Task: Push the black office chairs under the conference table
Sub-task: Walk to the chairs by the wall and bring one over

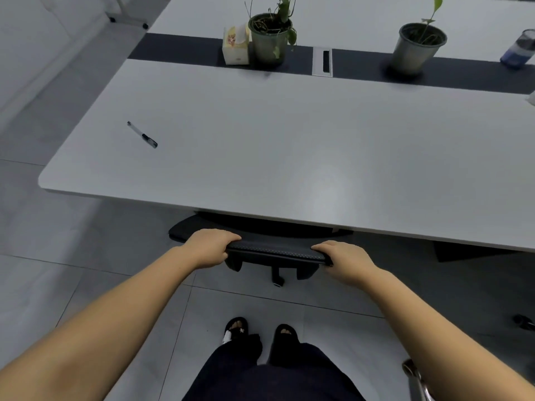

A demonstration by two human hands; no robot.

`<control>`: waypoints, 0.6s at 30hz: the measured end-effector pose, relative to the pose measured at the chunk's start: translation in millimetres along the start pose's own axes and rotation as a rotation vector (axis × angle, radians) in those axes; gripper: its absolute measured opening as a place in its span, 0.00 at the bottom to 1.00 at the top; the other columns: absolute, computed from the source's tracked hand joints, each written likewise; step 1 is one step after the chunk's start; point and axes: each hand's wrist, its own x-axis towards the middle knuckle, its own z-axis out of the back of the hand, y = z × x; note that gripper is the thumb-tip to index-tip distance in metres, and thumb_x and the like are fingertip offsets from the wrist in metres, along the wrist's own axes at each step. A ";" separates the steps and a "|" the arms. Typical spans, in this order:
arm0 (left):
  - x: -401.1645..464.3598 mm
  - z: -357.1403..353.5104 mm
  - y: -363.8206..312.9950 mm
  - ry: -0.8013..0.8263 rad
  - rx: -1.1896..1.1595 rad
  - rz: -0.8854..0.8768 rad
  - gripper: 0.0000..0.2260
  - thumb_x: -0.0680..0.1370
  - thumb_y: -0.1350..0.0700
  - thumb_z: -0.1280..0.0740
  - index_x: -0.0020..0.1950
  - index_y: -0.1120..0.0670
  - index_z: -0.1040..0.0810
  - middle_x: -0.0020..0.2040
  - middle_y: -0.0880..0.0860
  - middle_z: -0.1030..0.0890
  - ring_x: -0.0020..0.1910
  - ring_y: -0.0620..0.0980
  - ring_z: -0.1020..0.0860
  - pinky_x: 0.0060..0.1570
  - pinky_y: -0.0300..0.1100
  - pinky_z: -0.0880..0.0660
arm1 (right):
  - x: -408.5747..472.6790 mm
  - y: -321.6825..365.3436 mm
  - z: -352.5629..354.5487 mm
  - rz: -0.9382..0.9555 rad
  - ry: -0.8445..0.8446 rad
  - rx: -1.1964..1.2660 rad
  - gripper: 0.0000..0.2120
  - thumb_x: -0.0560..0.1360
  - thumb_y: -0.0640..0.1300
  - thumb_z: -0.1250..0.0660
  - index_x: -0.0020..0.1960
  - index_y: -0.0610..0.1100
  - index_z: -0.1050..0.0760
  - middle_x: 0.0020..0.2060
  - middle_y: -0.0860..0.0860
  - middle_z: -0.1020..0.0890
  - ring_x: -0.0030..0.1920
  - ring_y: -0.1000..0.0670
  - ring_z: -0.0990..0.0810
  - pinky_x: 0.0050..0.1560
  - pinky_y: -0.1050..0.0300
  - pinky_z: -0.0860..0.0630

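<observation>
While both arms extend forward, the person stands on the grey tiled floor (58,227) facing the long edge of the white worktop (260,140). At far left on the worktop lies a pen (142,134), well apart from all other items. Further right, along the dark centre strip (179,50), stands a tissue box (236,46), just beside a potted plant (270,36). A cable port (322,62) sits in the strip to the right of that pot, followed by a second potted plant (417,47) and, at the right frame edge, a blurred cup (519,47).

Below the near edge, the black office chair (275,250) has its seat largely hidden under the worktop; only the backrest top and one caster remain visible. The left hand (210,246) grips the left end of the backrest top, fingers curled over it. The right hand (344,256) grips the right end in the same manner, thumb along the top edge.

At lower right, a chrome part of another chair (417,377) enters the frame.
</observation>
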 end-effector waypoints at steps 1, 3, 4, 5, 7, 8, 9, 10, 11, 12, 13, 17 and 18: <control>-5.1 5.4 -2.8 0.035 -0.001 0.005 0.19 0.75 0.59 0.40 0.65 0.49 0.29 0.61 0.50 0.22 0.57 0.52 0.24 0.52 0.47 0.26 | -0.9 -0.3 2.6 0.006 0.056 0.025 0.25 0.73 0.48 0.38 0.69 0.52 0.37 0.68 0.53 0.30 0.65 0.48 0.29 0.60 0.51 0.28; -19.3 15.9 -8.4 0.052 -0.022 0.015 0.17 0.75 0.57 0.40 0.63 0.52 0.28 0.61 0.52 0.22 0.58 0.53 0.25 0.55 0.50 0.26 | -7.1 0.7 10.9 0.005 0.127 0.084 0.28 0.72 0.51 0.36 0.71 0.52 0.40 0.69 0.50 0.31 0.66 0.47 0.31 0.64 0.49 0.31; -28.0 19.7 -10.7 0.021 -0.039 0.017 0.16 0.76 0.57 0.40 0.63 0.53 0.28 0.62 0.52 0.23 0.59 0.52 0.25 0.57 0.50 0.26 | -13.0 1.5 16.2 0.004 0.127 0.130 0.29 0.72 0.52 0.35 0.71 0.52 0.41 0.69 0.50 0.31 0.67 0.48 0.31 0.65 0.50 0.32; -37.9 22.3 -13.3 -0.037 -0.069 0.014 0.16 0.76 0.56 0.40 0.64 0.52 0.28 0.63 0.50 0.24 0.61 0.51 0.26 0.58 0.49 0.27 | -21.3 3.3 22.4 0.009 0.108 0.185 0.30 0.72 0.53 0.35 0.71 0.53 0.41 0.69 0.50 0.31 0.67 0.49 0.32 0.66 0.51 0.33; -61.6 23.9 -21.1 -0.203 -0.194 0.007 0.18 0.77 0.56 0.38 0.67 0.49 0.29 0.65 0.45 0.25 0.64 0.46 0.28 0.61 0.43 0.29 | -44.9 9.3 33.8 0.039 0.029 0.300 0.30 0.73 0.53 0.34 0.72 0.54 0.43 0.70 0.52 0.33 0.68 0.51 0.33 0.68 0.55 0.36; -74.6 22.8 -26.5 -0.285 -0.278 0.002 0.18 0.77 0.54 0.37 0.67 0.48 0.30 0.65 0.43 0.26 0.64 0.43 0.29 0.62 0.41 0.31 | -59.0 12.6 37.1 0.053 -0.024 0.348 0.30 0.73 0.53 0.35 0.72 0.55 0.43 0.70 0.54 0.33 0.69 0.53 0.34 0.67 0.57 0.37; -88.3 20.3 -32.8 -0.351 -0.365 -0.005 0.19 0.76 0.51 0.37 0.67 0.46 0.30 0.64 0.40 0.27 0.64 0.40 0.30 0.63 0.38 0.32 | -73.7 15.9 38.4 0.063 -0.085 0.387 0.30 0.74 0.53 0.35 0.72 0.56 0.44 0.69 0.57 0.34 0.69 0.56 0.35 0.66 0.60 0.38; -102.0 17.3 -40.2 -0.404 -0.451 -0.020 0.19 0.74 0.47 0.39 0.66 0.43 0.30 0.63 0.36 0.28 0.63 0.36 0.30 0.63 0.34 0.33 | -87.7 19.0 37.5 0.069 -0.149 0.418 0.29 0.74 0.53 0.36 0.71 0.58 0.44 0.68 0.59 0.34 0.68 0.58 0.36 0.65 0.63 0.39; -115.6 12.6 -48.0 -0.442 -0.530 -0.030 0.19 0.73 0.44 0.41 0.64 0.39 0.30 0.61 0.32 0.28 0.62 0.32 0.30 0.62 0.29 0.35 | -101.0 21.8 34.2 0.072 -0.205 0.447 0.28 0.74 0.54 0.36 0.71 0.59 0.44 0.67 0.61 0.34 0.67 0.61 0.37 0.64 0.65 0.41; -128.1 5.7 -55.6 -0.475 -0.598 -0.027 0.19 0.71 0.42 0.42 0.62 0.36 0.30 0.59 0.27 0.28 0.61 0.29 0.31 0.61 0.24 0.36 | -113.6 24.5 28.7 0.067 -0.249 0.482 0.28 0.74 0.53 0.36 0.71 0.60 0.44 0.66 0.63 0.35 0.67 0.64 0.38 0.64 0.66 0.42; -139.5 -1.4 -63.8 -0.511 -0.658 -0.008 0.18 0.71 0.42 0.42 0.61 0.34 0.30 0.58 0.25 0.27 0.60 0.27 0.31 0.59 0.20 0.37 | -125.2 27.1 21.3 0.051 -0.283 0.525 0.27 0.74 0.53 0.36 0.70 0.61 0.43 0.65 0.64 0.35 0.66 0.65 0.39 0.65 0.66 0.41; -168.8 -34.5 -93.6 -0.681 -0.914 0.097 0.16 0.75 0.56 0.33 0.58 0.37 0.25 0.57 0.33 0.23 0.56 0.34 0.24 0.55 0.22 0.32 | -164.0 39.7 -12.3 -0.065 -0.357 0.800 0.25 0.74 0.49 0.35 0.66 0.64 0.39 0.62 0.65 0.30 0.62 0.67 0.32 0.65 0.62 0.34; -172.3 -41.6 -99.9 -0.706 -0.978 0.109 0.19 0.75 0.59 0.33 0.58 0.37 0.25 0.56 0.36 0.21 0.55 0.35 0.23 0.55 0.24 0.30 | -171.3 43.5 -18.5 -0.094 -0.359 0.894 0.24 0.74 0.47 0.34 0.65 0.64 0.36 0.61 0.64 0.28 0.60 0.67 0.29 0.62 0.65 0.31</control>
